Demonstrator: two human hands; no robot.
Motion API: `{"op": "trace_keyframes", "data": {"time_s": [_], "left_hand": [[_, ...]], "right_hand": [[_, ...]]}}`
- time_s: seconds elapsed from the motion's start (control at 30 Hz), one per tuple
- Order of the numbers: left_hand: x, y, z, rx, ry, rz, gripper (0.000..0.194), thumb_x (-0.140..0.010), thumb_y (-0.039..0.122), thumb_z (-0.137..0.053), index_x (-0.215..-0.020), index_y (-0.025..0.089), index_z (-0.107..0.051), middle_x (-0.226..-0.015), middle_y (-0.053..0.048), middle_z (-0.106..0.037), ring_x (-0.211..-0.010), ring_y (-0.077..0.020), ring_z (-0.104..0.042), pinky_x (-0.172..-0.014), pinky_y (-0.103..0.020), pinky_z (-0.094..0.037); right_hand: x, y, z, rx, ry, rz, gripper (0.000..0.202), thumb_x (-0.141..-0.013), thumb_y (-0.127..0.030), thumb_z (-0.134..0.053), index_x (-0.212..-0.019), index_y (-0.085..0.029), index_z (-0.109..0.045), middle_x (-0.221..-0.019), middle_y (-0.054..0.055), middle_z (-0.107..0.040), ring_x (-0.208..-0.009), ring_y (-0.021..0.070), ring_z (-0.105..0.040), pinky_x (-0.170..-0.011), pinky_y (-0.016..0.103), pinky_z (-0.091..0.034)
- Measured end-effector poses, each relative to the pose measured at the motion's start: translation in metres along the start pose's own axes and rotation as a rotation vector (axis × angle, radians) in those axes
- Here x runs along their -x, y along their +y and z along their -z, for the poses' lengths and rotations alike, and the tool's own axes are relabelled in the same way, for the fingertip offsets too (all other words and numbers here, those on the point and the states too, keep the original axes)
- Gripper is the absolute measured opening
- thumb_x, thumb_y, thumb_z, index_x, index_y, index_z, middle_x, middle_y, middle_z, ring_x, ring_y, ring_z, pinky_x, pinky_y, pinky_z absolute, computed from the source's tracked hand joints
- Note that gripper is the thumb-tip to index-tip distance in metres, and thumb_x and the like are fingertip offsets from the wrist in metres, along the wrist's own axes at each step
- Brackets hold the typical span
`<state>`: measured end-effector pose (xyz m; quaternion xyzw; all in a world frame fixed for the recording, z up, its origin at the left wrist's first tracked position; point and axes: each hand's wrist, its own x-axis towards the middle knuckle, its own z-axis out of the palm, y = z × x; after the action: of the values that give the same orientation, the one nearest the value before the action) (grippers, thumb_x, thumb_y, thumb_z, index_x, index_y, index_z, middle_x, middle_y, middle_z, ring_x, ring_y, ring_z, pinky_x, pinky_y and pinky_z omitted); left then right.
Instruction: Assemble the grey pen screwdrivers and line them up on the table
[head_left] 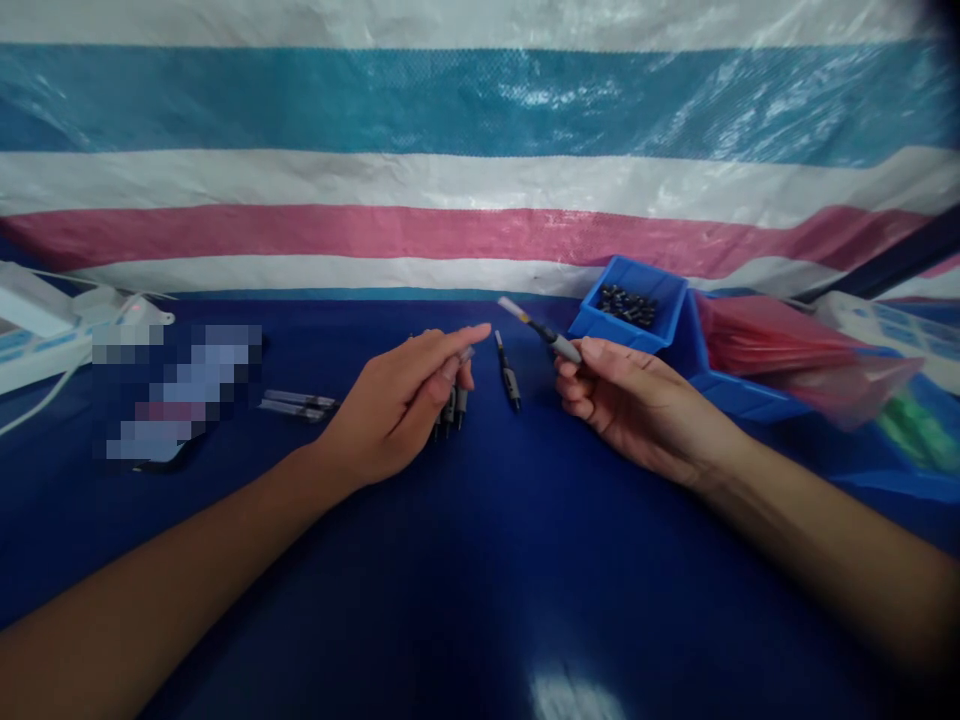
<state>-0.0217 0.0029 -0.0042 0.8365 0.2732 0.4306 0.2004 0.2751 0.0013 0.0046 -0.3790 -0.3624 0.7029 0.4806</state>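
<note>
My right hand (637, 405) is closed around the grey grip of a pen (551, 337), which is lifted and tilted, its clear end pointing up and left. My left hand (405, 400) has its index finger stretched out while thumb and other fingers pinch a small clear piece (466, 355), mostly hidden. Partly behind the left hand are several grey-and-black pens (450, 412). Between the two hands, another pen (508, 372) lies on the blue table, its clear end pointing away.
Clear slim tubes or refills (296, 404) lie left of my left hand. Farther left is a pixelated phone-like object (184, 395). At right stand a blue bin (630, 330) of small black parts and another blue bin (750, 395) with red plastic bags (780, 345). A striped tarp (480, 180) hangs behind.
</note>
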Motion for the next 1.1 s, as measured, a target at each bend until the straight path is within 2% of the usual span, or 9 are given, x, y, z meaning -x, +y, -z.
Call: {"op": "trace_keyframes", "data": {"time_s": [0.13, 0.23, 0.33, 0.5, 0.57, 0.7, 0.77, 0.97, 1.1], "left_hand": [[-0.0035, 0.0007, -0.0022, -0.057, 0.052, 0.035, 0.043, -0.121, 0.021, -0.054, -0.162, 0.028, -0.065, -0.118, -0.005, -0.080, -0.096, -0.0171, -0.075, -0.087, -0.032, -0.061], [-0.0042, 0.0021, -0.0028, -0.066, 0.091, 0.115, 0.029, -0.116, 0.026, -0.069, -0.145, 0.026, -0.075, -0.113, -0.003, -0.082, -0.085, -0.0150, -0.073, -0.078, -0.029, -0.060], [-0.0037, 0.0035, -0.0020, -0.023, 0.134, 0.219, 0.020, -0.112, 0.032, -0.079, -0.131, 0.025, -0.079, -0.105, -0.001, -0.083, -0.072, -0.0117, -0.069, -0.068, -0.026, -0.057], [-0.0048, 0.0062, 0.0011, -0.013, 0.156, 0.268, 0.019, -0.113, 0.039, -0.078, -0.126, 0.028, -0.086, -0.086, 0.002, -0.078, -0.066, -0.0119, -0.065, -0.059, -0.026, -0.050], [-0.0048, 0.0057, 0.0013, -0.017, 0.163, 0.289, 0.020, -0.113, 0.039, -0.079, -0.127, 0.029, -0.088, -0.088, 0.001, -0.079, -0.067, -0.0122, -0.065, -0.060, -0.027, -0.050], [-0.0026, 0.0010, -0.0001, 0.017, 0.185, 0.310, 0.024, -0.110, 0.037, -0.083, -0.133, 0.031, -0.088, -0.094, 0.001, -0.084, -0.068, -0.0122, -0.067, -0.065, -0.027, -0.057], [-0.0017, -0.0012, -0.0006, 0.047, 0.203, 0.341, 0.022, -0.109, 0.039, -0.085, -0.130, 0.033, -0.089, -0.095, 0.001, -0.084, -0.066, -0.0121, -0.067, -0.064, -0.027, -0.059], [-0.0030, 0.0009, 0.0001, 0.112, 0.237, 0.414, 0.020, -0.111, 0.048, -0.082, -0.122, 0.034, -0.092, -0.079, 0.002, -0.078, -0.058, -0.0117, -0.059, -0.053, -0.027, -0.048], [-0.0034, 0.0022, 0.0009, 0.010, 0.215, 0.384, 0.029, -0.119, 0.052, -0.069, -0.125, 0.034, -0.091, -0.077, 0.001, -0.072, -0.064, -0.0136, -0.062, -0.057, -0.028, -0.050]], "right_hand": [[-0.0012, -0.0046, -0.0026, -0.068, 0.066, -0.053, 0.034, -0.082, -0.037, -0.111, -0.090, -0.017, -0.084, -0.081, -0.002, -0.076, -0.062, 0.0053, -0.064, -0.056, 0.014, -0.058], [-0.0006, -0.0057, -0.0038, -0.064, 0.050, -0.060, 0.036, -0.082, -0.037, -0.111, -0.088, -0.017, -0.083, -0.076, -0.002, -0.073, -0.056, 0.0052, -0.057, -0.048, 0.014, -0.050], [-0.0001, -0.0046, -0.0032, -0.049, 0.053, -0.031, 0.033, -0.078, -0.033, -0.112, -0.095, -0.019, -0.088, -0.082, 0.000, -0.080, -0.063, 0.0073, -0.066, -0.054, 0.014, -0.057], [-0.0008, -0.0016, 0.0011, -0.037, 0.044, -0.010, 0.033, -0.077, -0.025, -0.112, -0.103, -0.023, -0.092, -0.101, 0.002, -0.089, -0.080, 0.0103, -0.080, -0.071, 0.014, -0.066], [-0.0012, -0.0015, 0.0017, -0.034, 0.038, -0.018, 0.030, -0.079, -0.026, -0.110, -0.103, -0.023, -0.092, -0.101, 0.002, -0.088, -0.080, 0.0104, -0.079, -0.071, 0.015, -0.066], [-0.0012, -0.0032, -0.0001, -0.048, 0.014, -0.033, 0.026, -0.089, -0.036, -0.105, -0.100, -0.018, -0.090, -0.079, -0.001, -0.073, -0.066, 0.0080, -0.063, -0.062, 0.016, -0.059], [-0.0008, -0.0038, -0.0010, -0.047, 0.014, -0.027, 0.026, -0.090, -0.037, -0.104, -0.100, -0.018, -0.090, -0.077, -0.002, -0.070, -0.065, 0.0081, -0.060, -0.059, 0.016, -0.057], [-0.0003, -0.0019, 0.0019, -0.032, 0.033, -0.016, 0.025, -0.084, -0.026, -0.106, -0.104, -0.025, -0.091, -0.105, 0.003, -0.087, -0.083, 0.0125, -0.078, -0.072, 0.020, -0.066], [-0.0010, 0.0007, 0.0047, -0.003, 0.050, -0.006, 0.024, -0.083, -0.021, -0.106, -0.101, -0.026, -0.091, -0.100, 0.000, -0.086, -0.085, 0.0130, -0.079, -0.075, 0.021, -0.066]]}}
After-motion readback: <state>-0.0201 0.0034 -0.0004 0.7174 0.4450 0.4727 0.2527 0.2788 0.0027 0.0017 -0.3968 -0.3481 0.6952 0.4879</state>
